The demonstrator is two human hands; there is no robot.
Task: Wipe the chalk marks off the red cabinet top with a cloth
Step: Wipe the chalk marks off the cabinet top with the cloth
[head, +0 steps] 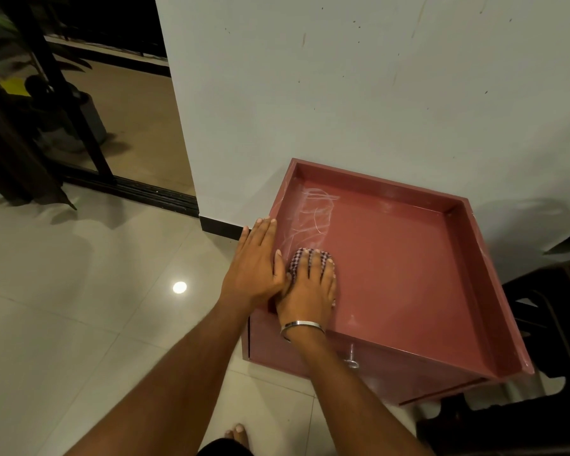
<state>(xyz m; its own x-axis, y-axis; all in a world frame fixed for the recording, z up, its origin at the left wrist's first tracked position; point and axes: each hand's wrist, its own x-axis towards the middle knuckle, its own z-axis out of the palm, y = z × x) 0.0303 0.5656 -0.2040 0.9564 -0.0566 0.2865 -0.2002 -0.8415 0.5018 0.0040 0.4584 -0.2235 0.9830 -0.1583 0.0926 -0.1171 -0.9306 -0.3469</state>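
Head view: right hand (310, 284) presses flat the cloth (298, 258) below chalk marks (313, 212) running toward the wall.

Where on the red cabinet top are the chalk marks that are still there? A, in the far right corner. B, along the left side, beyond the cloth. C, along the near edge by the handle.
B: white chalk marks run along the left side of the red cabinet top, beyond the cloth under the right hand.

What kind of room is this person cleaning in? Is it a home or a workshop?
Most likely a home, near a balcony or patio door. Glossy floor tiles, a scuffed painted wall, a small red cabinet against it, and a sliding door track beside a potted plant suggest a lived-in room, not a workshop.
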